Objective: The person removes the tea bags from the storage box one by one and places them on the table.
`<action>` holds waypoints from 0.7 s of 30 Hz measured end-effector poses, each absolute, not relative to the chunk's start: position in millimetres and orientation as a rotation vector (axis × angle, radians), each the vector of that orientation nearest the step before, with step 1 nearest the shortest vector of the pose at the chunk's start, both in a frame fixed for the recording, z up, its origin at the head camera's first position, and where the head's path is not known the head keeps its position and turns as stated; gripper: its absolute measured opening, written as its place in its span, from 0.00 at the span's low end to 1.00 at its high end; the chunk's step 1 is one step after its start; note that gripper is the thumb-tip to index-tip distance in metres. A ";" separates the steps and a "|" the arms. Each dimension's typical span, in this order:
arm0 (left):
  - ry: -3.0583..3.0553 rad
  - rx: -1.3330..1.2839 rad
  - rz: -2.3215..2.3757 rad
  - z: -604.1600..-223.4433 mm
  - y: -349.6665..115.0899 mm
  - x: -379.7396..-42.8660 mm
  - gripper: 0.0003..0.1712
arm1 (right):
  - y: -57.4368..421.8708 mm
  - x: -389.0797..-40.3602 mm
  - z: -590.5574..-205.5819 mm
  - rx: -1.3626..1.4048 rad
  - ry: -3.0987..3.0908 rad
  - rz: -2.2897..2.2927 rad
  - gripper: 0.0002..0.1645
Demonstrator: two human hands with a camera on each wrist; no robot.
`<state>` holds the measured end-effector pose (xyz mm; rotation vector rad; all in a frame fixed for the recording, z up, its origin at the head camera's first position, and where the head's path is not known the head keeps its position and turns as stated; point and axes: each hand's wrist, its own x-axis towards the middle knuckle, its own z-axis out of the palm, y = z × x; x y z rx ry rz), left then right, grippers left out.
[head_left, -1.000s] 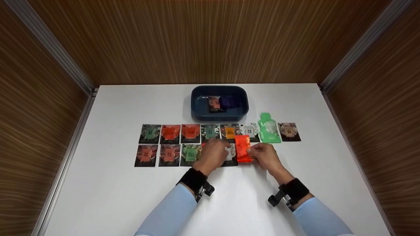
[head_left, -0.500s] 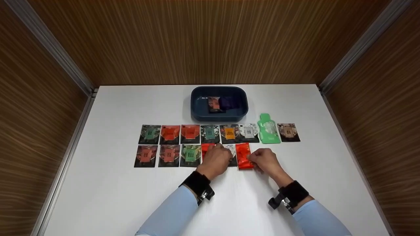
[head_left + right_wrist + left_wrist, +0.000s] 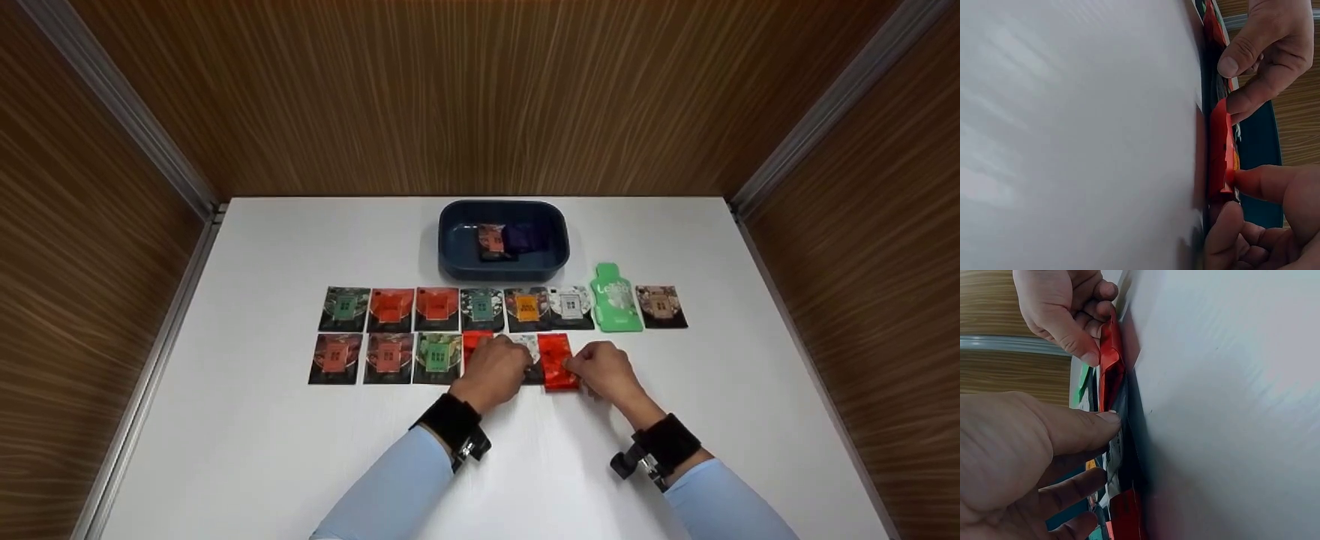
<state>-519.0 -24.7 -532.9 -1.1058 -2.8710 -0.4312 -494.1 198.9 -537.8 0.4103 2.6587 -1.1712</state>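
Note:
At the right end of the front row lies a shiny red packet (image 3: 553, 358). My right hand (image 3: 609, 372) pinches its right edge between thumb and forefinger; the right wrist view shows this red packet (image 3: 1220, 147) close up, slightly raised at that edge. My left hand (image 3: 491, 369) rests over the white-and-black sachet (image 3: 532, 352) just left of it. Its thumb touches that sachet's near edge, and its fingers are loosely extended, with the forefinger against the red packet's left end. Another red packet (image 3: 475, 342) is partly hidden beneath the left hand.
A back row of sachets (image 3: 437, 309) includes a green bottle-shaped pouch (image 3: 617, 304) and a brown sachet (image 3: 661, 306). Behind stands a dark blue bin (image 3: 504, 274) with a sachet and a purple packet inside. Wooden panels (image 3: 480, 97) enclose the white table (image 3: 262, 450).
My right hand has brought the red packet toward me, from overlapping the back row down into line with the front row. My left hand has shifted slightly right and nearer.

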 end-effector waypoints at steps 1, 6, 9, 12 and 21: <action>-2.869 -1.104 -0.439 -532.9 -24.4 -519.0 0.09 | 199.1 -494.2 -537.6 0.408 2.658 -1.174 0.11; -2.859 -1.097 -0.508 -530.6 -25.0 -519.4 0.10 | 201.7 -496.0 -535.3 0.402 2.662 -1.175 0.13; -2.856 -1.087 -0.574 -528.3 -27.6 -522.8 0.12 | 203.5 -499.3 -532.0 0.396 2.681 -1.157 0.13; -2.859 -1.058 -0.664 -524.1 -31.9 -529.3 0.14 | 204.6 -505.7 -526.2 0.368 2.717 -1.147 0.13; -2.866 -0.897 -0.841 -497.6 -50.4 -565.7 0.14 | 194.2 -540.1 -496.1 0.163 2.935 -1.050 0.11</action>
